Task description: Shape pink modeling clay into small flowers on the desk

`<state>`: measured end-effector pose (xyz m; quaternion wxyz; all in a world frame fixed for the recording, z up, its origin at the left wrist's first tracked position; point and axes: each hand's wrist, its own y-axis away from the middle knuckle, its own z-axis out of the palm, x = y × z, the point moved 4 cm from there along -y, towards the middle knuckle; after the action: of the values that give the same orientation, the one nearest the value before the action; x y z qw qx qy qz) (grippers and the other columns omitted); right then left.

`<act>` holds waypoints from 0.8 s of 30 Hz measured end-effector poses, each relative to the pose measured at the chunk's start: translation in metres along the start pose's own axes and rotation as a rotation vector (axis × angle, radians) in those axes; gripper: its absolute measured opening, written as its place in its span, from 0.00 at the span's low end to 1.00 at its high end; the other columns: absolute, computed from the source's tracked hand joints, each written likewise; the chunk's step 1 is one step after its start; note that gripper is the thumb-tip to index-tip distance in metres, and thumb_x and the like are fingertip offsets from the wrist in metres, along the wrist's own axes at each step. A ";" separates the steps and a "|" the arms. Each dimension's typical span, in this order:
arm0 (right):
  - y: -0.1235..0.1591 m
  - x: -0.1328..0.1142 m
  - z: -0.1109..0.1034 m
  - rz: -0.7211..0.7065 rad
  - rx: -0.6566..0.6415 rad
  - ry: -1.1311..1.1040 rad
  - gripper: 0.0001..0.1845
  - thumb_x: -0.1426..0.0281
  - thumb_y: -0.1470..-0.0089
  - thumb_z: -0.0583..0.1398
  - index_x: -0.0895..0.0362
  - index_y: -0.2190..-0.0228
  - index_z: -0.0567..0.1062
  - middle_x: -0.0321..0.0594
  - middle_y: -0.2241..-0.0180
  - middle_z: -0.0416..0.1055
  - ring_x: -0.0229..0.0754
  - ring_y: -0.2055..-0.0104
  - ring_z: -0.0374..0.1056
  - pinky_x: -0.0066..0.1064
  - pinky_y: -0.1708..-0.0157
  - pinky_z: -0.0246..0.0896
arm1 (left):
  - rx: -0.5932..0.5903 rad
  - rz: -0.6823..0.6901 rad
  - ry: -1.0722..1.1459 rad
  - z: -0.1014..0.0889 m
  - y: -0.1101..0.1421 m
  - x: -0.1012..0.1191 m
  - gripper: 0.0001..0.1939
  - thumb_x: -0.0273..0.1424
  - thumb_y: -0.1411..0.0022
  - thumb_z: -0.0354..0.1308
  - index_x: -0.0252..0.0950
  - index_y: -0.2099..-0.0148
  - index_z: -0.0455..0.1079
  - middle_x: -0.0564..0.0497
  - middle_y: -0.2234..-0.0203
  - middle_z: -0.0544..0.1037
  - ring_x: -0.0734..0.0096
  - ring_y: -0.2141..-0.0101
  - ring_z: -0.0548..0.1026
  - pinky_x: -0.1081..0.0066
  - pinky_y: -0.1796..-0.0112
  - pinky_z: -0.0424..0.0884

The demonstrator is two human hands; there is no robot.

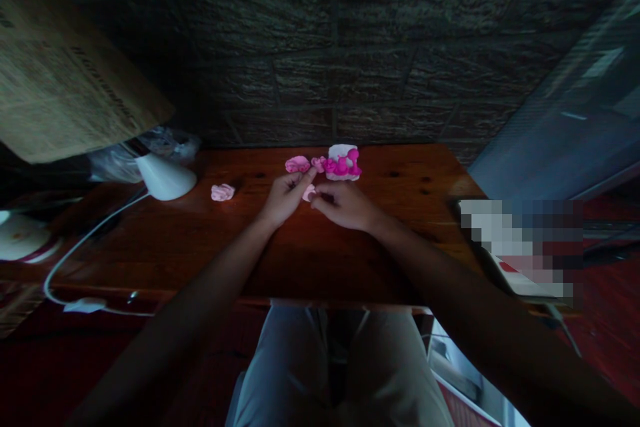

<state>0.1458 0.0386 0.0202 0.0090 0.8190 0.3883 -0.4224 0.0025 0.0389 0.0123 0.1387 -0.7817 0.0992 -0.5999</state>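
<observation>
Over the wooden table, my left hand [286, 198] and my right hand [346, 204] meet, both closed with fingertips on a small pale pink piece of modelling clay [309, 193]. Its lower part is partly covered by my fingers. Just beyond my hands lie a rough pink clay lump [297, 164] and a smaller pink clay piece [319, 163]. Touching or close to that one, bright magenta clay shapes [343, 165] rest on a white block [342, 149]. Farther left, a separate pale pink clay lump [223, 192] sits by itself.
At the left stands a lamp with a white base [167, 177] and a printed paper-like shade [75, 67]; its cord [75, 247] hangs over the table edge. A stone-patterned wall [300, 47] rises behind the wooden table [320, 267]. A pixelated flat item [520, 247] lies at the right corner.
</observation>
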 end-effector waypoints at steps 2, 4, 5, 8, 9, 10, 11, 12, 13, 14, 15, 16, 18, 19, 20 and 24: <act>0.000 -0.001 0.000 -0.007 -0.007 0.002 0.13 0.71 0.38 0.57 0.60 0.73 0.76 0.36 0.75 0.71 0.35 0.73 0.62 0.29 0.68 0.51 | -0.018 -0.001 -0.009 0.001 0.000 0.000 0.32 0.58 0.40 0.60 0.38 0.80 0.59 0.57 0.84 0.60 0.77 0.79 0.56 0.71 0.76 0.53; 0.000 -0.002 0.001 -0.028 -0.007 -0.001 0.13 0.71 0.38 0.57 0.59 0.73 0.75 0.35 0.75 0.71 0.35 0.73 0.63 0.29 0.68 0.51 | -0.030 -0.002 -0.014 0.001 0.000 0.000 0.32 0.58 0.40 0.60 0.38 0.80 0.59 0.57 0.84 0.60 0.77 0.80 0.56 0.71 0.76 0.53; 0.000 -0.003 0.001 -0.037 -0.004 -0.003 0.13 0.71 0.38 0.57 0.59 0.73 0.75 0.35 0.75 0.71 0.35 0.72 0.63 0.29 0.68 0.52 | -0.032 -0.002 -0.014 0.001 0.000 0.000 0.32 0.58 0.40 0.60 0.38 0.80 0.59 0.58 0.84 0.59 0.77 0.80 0.56 0.71 0.76 0.53; -0.001 -0.003 0.002 -0.045 -0.002 0.001 0.13 0.72 0.38 0.57 0.60 0.73 0.75 0.35 0.75 0.71 0.35 0.72 0.63 0.29 0.68 0.52 | -0.036 -0.010 -0.026 0.001 0.000 -0.001 0.32 0.58 0.39 0.60 0.38 0.80 0.59 0.57 0.84 0.60 0.77 0.80 0.56 0.72 0.76 0.54; -0.001 -0.003 0.002 -0.045 -0.004 0.006 0.12 0.72 0.38 0.57 0.60 0.74 0.75 0.35 0.75 0.71 0.35 0.73 0.62 0.29 0.68 0.52 | -0.036 -0.014 -0.031 0.001 0.000 -0.001 0.32 0.58 0.39 0.59 0.38 0.80 0.60 0.57 0.84 0.61 0.77 0.80 0.57 0.72 0.76 0.54; -0.001 -0.003 0.002 -0.048 -0.005 0.013 0.12 0.72 0.38 0.57 0.60 0.74 0.75 0.35 0.76 0.71 0.35 0.73 0.62 0.29 0.68 0.52 | -0.038 -0.018 -0.034 0.001 0.000 -0.001 0.32 0.58 0.39 0.59 0.38 0.80 0.60 0.57 0.84 0.61 0.77 0.80 0.57 0.72 0.76 0.54; -0.001 -0.003 0.002 -0.053 -0.007 0.019 0.12 0.72 0.38 0.57 0.60 0.74 0.76 0.35 0.75 0.71 0.35 0.73 0.61 0.29 0.67 0.52 | -0.043 -0.022 -0.037 0.002 0.000 -0.001 0.32 0.58 0.39 0.59 0.38 0.80 0.60 0.57 0.84 0.62 0.77 0.80 0.57 0.72 0.76 0.54; -0.001 -0.003 0.002 -0.061 -0.008 0.024 0.12 0.72 0.38 0.57 0.60 0.73 0.76 0.35 0.75 0.71 0.35 0.73 0.61 0.29 0.67 0.52 | -0.051 -0.026 -0.039 0.002 0.000 -0.001 0.32 0.59 0.39 0.59 0.38 0.80 0.60 0.57 0.84 0.61 0.77 0.80 0.57 0.72 0.76 0.54; 0.000 -0.003 0.002 -0.071 -0.010 0.028 0.12 0.72 0.38 0.57 0.60 0.72 0.76 0.35 0.74 0.71 0.35 0.72 0.62 0.29 0.66 0.52 | -0.061 -0.028 -0.043 0.002 0.001 -0.001 0.32 0.59 0.39 0.58 0.38 0.80 0.60 0.57 0.84 0.61 0.77 0.80 0.57 0.72 0.76 0.54; 0.000 -0.003 0.003 -0.081 -0.011 0.033 0.12 0.72 0.38 0.57 0.60 0.71 0.77 0.36 0.74 0.72 0.35 0.71 0.62 0.29 0.66 0.53 | -0.072 -0.029 -0.046 0.003 0.000 -0.001 0.32 0.59 0.39 0.58 0.38 0.80 0.60 0.57 0.84 0.61 0.77 0.80 0.57 0.71 0.76 0.54; 0.000 -0.003 0.003 -0.089 -0.011 0.038 0.12 0.72 0.38 0.57 0.60 0.71 0.77 0.36 0.74 0.72 0.35 0.71 0.63 0.29 0.66 0.53 | -0.081 -0.028 -0.050 0.003 0.000 -0.001 0.32 0.59 0.39 0.58 0.38 0.79 0.60 0.58 0.84 0.60 0.77 0.80 0.57 0.71 0.76 0.54; 0.000 -0.003 0.003 -0.096 -0.011 0.042 0.12 0.72 0.37 0.57 0.60 0.71 0.77 0.37 0.74 0.72 0.35 0.71 0.63 0.30 0.66 0.53 | -0.087 -0.027 -0.052 0.004 0.000 -0.001 0.32 0.59 0.39 0.58 0.39 0.80 0.59 0.58 0.84 0.60 0.76 0.80 0.57 0.71 0.76 0.55; 0.000 -0.003 0.003 -0.102 -0.008 0.051 0.12 0.72 0.37 0.57 0.60 0.72 0.77 0.36 0.74 0.71 0.35 0.72 0.62 0.30 0.66 0.52 | -0.093 -0.029 -0.051 0.004 0.000 -0.001 0.32 0.60 0.40 0.57 0.39 0.79 0.59 0.58 0.84 0.60 0.76 0.80 0.57 0.71 0.76 0.55; 0.000 -0.003 0.003 -0.103 -0.007 0.053 0.12 0.72 0.37 0.57 0.60 0.72 0.76 0.36 0.75 0.71 0.35 0.72 0.61 0.30 0.66 0.52 | -0.093 -0.032 -0.050 0.004 -0.001 -0.002 0.32 0.61 0.40 0.57 0.39 0.79 0.59 0.58 0.84 0.60 0.76 0.80 0.57 0.71 0.76 0.56; 0.001 -0.004 0.004 -0.102 -0.008 0.055 0.12 0.72 0.37 0.57 0.60 0.72 0.76 0.36 0.74 0.71 0.35 0.72 0.61 0.30 0.67 0.52 | -0.093 -0.037 -0.049 0.004 -0.001 -0.002 0.33 0.61 0.40 0.57 0.39 0.79 0.58 0.58 0.84 0.60 0.76 0.80 0.57 0.71 0.76 0.56; 0.002 -0.007 0.003 -0.105 -0.004 0.068 0.11 0.72 0.37 0.58 0.60 0.71 0.76 0.37 0.73 0.73 0.35 0.72 0.61 0.30 0.67 0.52 | -0.102 -0.058 -0.068 0.004 -0.001 -0.003 0.33 0.62 0.40 0.56 0.39 0.79 0.58 0.58 0.84 0.60 0.76 0.80 0.58 0.71 0.75 0.58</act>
<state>0.1427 0.0321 0.0225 -0.0247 0.8115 0.4315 -0.3933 0.0055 0.0412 0.0088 0.0846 -0.8100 0.1021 -0.5712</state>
